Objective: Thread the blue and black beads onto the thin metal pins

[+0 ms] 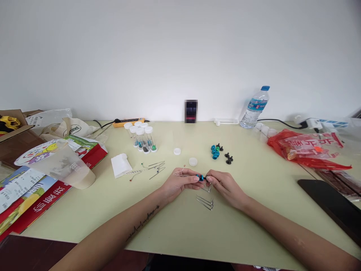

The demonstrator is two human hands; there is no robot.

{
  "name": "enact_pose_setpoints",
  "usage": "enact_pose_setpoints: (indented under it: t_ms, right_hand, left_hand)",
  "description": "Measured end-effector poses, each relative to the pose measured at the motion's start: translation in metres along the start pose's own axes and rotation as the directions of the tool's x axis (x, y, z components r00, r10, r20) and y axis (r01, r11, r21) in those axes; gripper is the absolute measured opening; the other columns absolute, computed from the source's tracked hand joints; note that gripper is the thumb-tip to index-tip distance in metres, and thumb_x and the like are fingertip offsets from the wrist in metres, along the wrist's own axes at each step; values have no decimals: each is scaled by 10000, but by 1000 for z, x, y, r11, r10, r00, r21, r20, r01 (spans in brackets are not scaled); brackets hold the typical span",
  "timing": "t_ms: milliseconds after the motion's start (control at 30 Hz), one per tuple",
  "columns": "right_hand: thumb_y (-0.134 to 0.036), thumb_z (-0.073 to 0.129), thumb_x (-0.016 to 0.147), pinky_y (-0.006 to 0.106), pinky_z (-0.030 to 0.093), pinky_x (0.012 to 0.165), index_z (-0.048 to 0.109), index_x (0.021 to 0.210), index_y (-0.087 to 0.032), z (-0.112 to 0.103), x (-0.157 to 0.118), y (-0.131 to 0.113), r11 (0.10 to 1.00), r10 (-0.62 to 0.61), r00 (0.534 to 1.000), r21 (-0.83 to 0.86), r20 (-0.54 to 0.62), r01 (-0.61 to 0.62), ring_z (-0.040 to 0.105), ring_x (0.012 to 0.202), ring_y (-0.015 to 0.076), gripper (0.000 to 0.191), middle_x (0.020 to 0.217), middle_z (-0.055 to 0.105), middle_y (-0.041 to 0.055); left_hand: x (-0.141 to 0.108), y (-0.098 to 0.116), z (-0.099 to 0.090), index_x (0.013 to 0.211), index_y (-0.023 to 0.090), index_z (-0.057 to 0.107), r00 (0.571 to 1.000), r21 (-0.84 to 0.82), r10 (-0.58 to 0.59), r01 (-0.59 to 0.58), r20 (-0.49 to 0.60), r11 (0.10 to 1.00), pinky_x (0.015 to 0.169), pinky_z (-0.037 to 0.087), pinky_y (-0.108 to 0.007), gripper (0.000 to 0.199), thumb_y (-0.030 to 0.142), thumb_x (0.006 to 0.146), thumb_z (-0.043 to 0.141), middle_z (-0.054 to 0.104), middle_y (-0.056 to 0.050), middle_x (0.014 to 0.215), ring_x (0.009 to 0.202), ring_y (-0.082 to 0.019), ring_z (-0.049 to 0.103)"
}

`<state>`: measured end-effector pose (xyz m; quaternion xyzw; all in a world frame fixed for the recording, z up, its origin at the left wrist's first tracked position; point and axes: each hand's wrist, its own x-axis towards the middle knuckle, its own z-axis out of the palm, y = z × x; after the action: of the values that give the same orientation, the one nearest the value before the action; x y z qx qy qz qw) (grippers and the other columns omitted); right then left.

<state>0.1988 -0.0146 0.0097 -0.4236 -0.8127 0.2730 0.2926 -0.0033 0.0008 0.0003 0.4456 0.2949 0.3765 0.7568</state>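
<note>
My left hand is closed on a small blue metallic piece, gripped between thumb and fingers. Thin bent wire shows over the back of that hand's fingers. My right hand pinches a small black screw against the right side of the blue piece; the fingertips partly hide it. Several L-shaped hex keys lie on the table just below the hands. Beyond them are a cluster of blue metallic pieces, one of them greenish, and several black screws. A white cap lies just behind my left hand.
Clear tubes with white caps stand back left, before an orange power strip. Bent wires and a white packet lie left. A plastic cup, water bottle, red bag and black phone-like slab surround them.
</note>
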Motion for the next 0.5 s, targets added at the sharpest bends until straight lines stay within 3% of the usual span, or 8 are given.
enact_pose_setpoints:
  t_ms: [233,500]
  right_hand:
    - [-396,432,909,226,327,498,500,912,-221,3,0,4,999,28,998,-34,-61,-30,397,501,113,188,624,517,-34]
    - [-341,458,898,226,333,501,484,941,-220,5,0,7,999,-1,996,-42,-91,-3,387,499,106,131,647,522,-27]
  left_hand:
    - [0,2,0,897,81,659,1000,-9,14,-14,-5,1000,782,500,-337,287,257,679,720,687,-150,932,815,-221,665]
    - [-1,1,0,911,76,658,1000,8,19,-19,3,1000,776,502,-323,282,251,695,706,676,-162,972,828,-221,663]
